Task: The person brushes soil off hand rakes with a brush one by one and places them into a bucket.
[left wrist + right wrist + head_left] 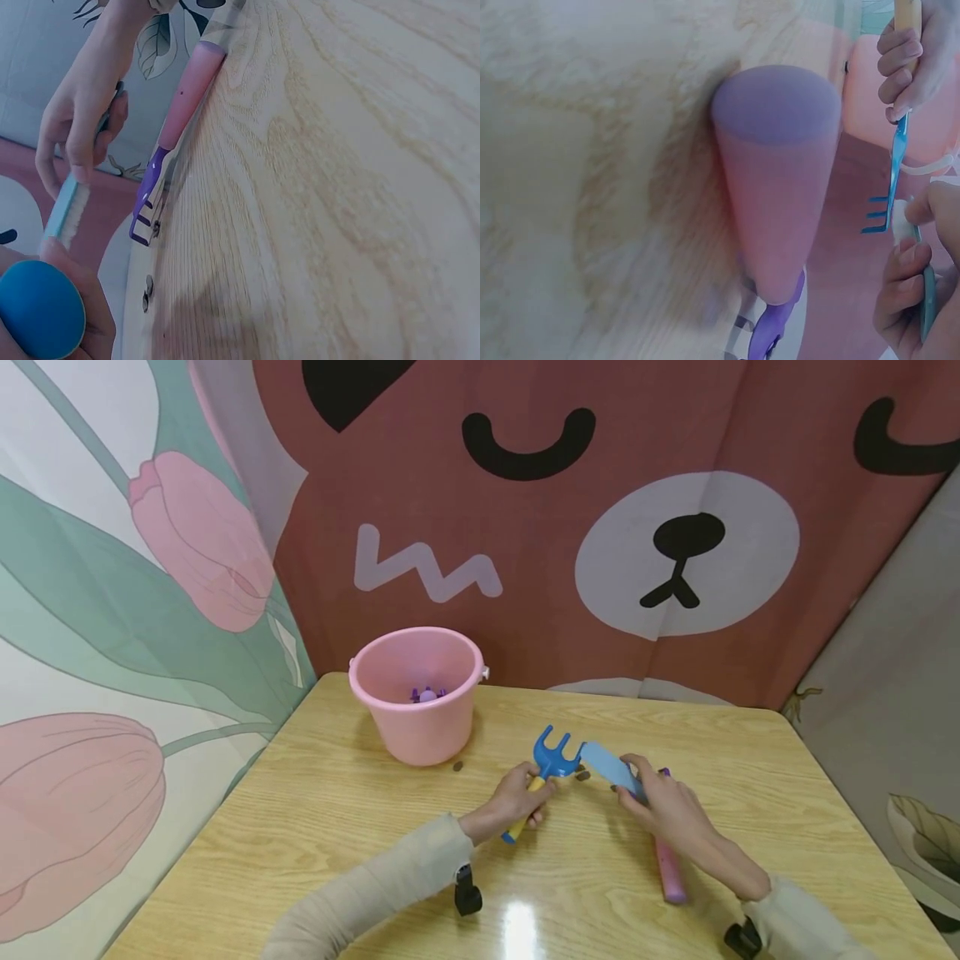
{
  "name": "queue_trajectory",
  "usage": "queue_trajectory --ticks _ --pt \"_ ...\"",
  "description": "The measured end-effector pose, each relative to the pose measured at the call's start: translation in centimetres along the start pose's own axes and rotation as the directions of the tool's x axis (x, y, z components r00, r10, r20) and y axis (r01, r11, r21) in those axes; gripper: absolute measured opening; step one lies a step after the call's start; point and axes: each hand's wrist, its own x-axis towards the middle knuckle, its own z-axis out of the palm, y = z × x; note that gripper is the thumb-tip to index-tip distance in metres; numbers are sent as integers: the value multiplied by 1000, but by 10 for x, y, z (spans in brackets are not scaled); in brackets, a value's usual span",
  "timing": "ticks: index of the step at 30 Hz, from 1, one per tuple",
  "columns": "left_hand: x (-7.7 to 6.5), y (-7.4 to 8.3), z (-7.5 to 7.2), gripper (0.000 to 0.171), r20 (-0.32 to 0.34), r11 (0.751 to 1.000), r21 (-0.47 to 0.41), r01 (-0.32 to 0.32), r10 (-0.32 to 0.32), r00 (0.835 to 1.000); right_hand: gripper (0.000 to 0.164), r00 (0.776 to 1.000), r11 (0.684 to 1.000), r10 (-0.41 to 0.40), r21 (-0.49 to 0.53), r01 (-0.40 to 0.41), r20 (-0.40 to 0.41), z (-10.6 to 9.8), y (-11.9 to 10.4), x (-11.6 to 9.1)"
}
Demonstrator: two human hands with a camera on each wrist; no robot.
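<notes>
My left hand (516, 797) grips a toy hand rake by its yellow handle; the rake's blue head (553, 763) points up and away over the table. My right hand (670, 808) holds a light blue brush (609, 768), whose white bristles (902, 223) show in the right wrist view. The brush tip is right beside the rake's tines, and whether they touch is hard to tell. Under my right hand lies a second rake with a pink handle (668, 868) and purple tines (142, 217), partly hidden in the head view.
A pink bucket (426, 735) stands at the back left of the wooden table (360, 868), with a purple toy (428, 695) inside. Small dark bits (458, 766) lie near the bucket and below the rake head. A bear-print curtain (540, 560) hangs behind.
</notes>
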Motion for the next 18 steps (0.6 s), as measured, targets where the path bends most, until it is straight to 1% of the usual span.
queue_trajectory --ticks 3,10,13,15,18 --pt "-1 2 0 19 11 1000 11 1 -2 1000 43 999 1000 -16 6 17 -37 0 -2 3" --pt "-2 3 2 23 90 1000 7 19 -20 996 40 997 998 -67 12 67 -32 3 -9 11" --pt "-2 1 3 24 109 999 13 30 -31 994 39 992 993 -114 31 116 -54 5 -13 16" --pt "-1 1 3 25 121 999 20 28 -30 992 39 985 985 -159 51 162 -64 7 -16 18" --pt "-2 2 4 27 126 1000 16 23 -25 992 39 976 976 -211 39 214 -53 9 -19 20"
